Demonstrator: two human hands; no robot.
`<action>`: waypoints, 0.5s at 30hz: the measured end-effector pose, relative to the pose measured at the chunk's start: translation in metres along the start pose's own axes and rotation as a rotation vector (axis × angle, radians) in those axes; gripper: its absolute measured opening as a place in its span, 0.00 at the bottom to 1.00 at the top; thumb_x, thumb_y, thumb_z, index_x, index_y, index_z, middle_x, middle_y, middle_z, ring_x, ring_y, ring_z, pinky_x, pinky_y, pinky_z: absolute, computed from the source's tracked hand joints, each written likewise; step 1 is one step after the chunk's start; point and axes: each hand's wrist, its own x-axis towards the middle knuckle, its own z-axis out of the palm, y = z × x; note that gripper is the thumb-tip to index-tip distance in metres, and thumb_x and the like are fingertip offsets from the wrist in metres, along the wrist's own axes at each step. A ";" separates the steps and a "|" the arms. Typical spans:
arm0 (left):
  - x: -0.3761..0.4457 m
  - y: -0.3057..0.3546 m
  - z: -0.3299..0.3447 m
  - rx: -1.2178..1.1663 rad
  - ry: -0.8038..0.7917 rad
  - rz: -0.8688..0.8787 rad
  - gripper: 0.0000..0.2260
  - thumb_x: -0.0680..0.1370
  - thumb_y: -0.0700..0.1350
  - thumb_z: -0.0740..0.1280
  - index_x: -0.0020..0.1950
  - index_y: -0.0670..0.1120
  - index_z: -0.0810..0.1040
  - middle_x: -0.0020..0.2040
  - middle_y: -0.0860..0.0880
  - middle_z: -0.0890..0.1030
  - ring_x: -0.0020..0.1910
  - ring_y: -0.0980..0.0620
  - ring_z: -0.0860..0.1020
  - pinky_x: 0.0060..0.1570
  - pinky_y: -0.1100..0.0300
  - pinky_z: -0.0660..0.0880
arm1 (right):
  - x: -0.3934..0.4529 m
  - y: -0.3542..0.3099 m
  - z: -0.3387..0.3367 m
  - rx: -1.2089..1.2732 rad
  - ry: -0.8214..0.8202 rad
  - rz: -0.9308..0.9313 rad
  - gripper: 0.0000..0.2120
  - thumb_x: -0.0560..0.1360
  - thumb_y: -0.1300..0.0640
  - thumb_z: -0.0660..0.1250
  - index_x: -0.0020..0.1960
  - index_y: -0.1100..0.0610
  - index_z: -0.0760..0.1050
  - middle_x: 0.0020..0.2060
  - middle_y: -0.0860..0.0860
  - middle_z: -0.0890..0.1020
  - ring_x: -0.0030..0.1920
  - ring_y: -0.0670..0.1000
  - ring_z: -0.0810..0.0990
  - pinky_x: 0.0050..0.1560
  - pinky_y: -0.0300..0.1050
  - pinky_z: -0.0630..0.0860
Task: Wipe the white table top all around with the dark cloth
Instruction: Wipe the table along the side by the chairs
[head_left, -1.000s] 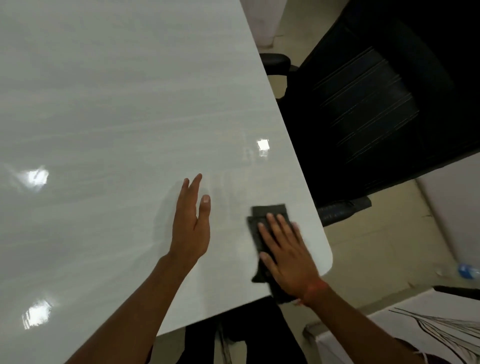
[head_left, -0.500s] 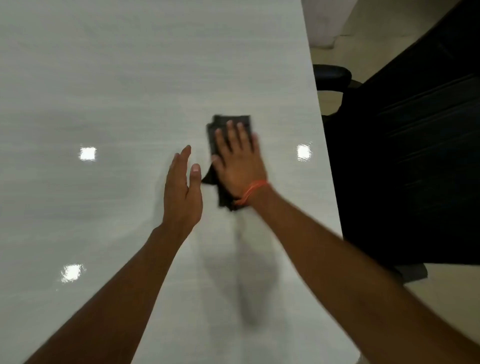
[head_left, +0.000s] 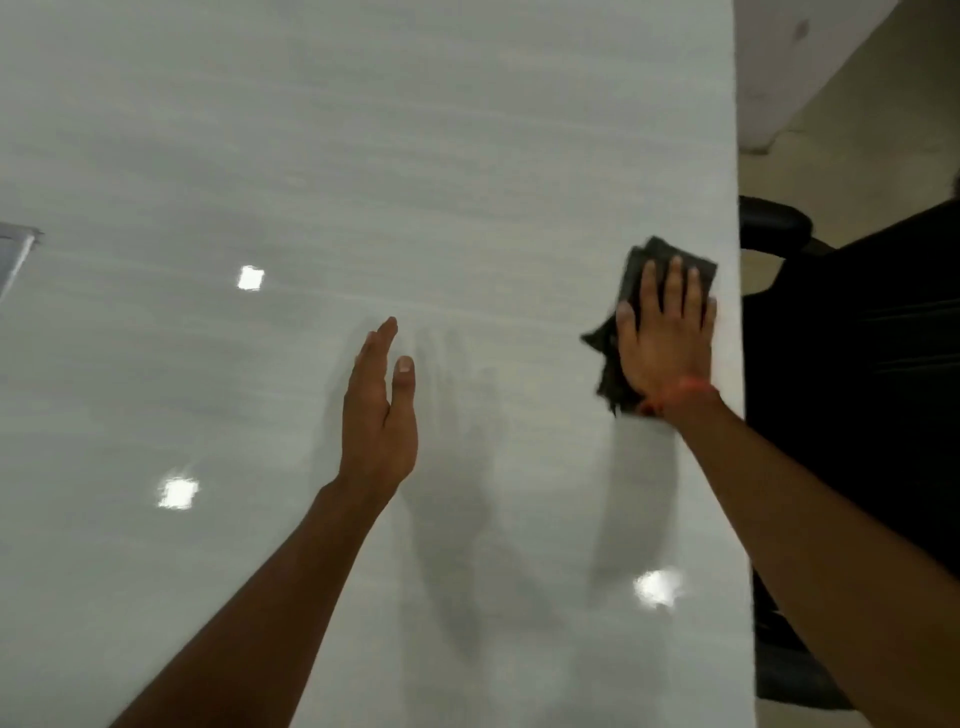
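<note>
On one white table (head_left: 415, 156), one right hand (head_left: 665, 343) presses one dark cloth (head_left: 636, 270).

The glossy white table top (head_left: 363, 156) in front of me carries faint pale grey streaks running across it, with bright white square light reflections. Under my right hand (head_left: 665, 343) the folded cloth (head_left: 631, 280) is dark charcoal. On that wrist sits a thin orange thread band (head_left: 675, 392). Beside the table, the padded office chair (head_left: 857, 364) is plain black.
</note>
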 end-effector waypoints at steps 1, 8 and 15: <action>0.000 -0.004 -0.007 -0.002 0.024 -0.015 0.20 0.85 0.50 0.54 0.77 0.49 0.65 0.76 0.53 0.68 0.77 0.57 0.62 0.77 0.54 0.59 | 0.026 -0.032 0.004 0.009 0.004 -0.030 0.33 0.80 0.42 0.43 0.81 0.56 0.52 0.80 0.61 0.53 0.79 0.62 0.50 0.77 0.65 0.48; 0.000 -0.043 -0.074 -0.001 0.284 -0.016 0.19 0.86 0.47 0.55 0.76 0.47 0.67 0.73 0.52 0.71 0.73 0.59 0.68 0.72 0.63 0.65 | -0.021 -0.306 0.040 0.000 -0.102 -0.669 0.31 0.82 0.45 0.49 0.81 0.55 0.48 0.80 0.59 0.49 0.80 0.62 0.44 0.77 0.63 0.43; -0.039 -0.023 -0.099 0.031 0.216 0.008 0.20 0.85 0.51 0.54 0.76 0.47 0.67 0.75 0.53 0.69 0.75 0.59 0.65 0.75 0.62 0.60 | -0.233 -0.194 0.064 0.031 -0.202 -1.065 0.27 0.83 0.44 0.54 0.79 0.52 0.58 0.80 0.53 0.57 0.80 0.57 0.47 0.77 0.62 0.52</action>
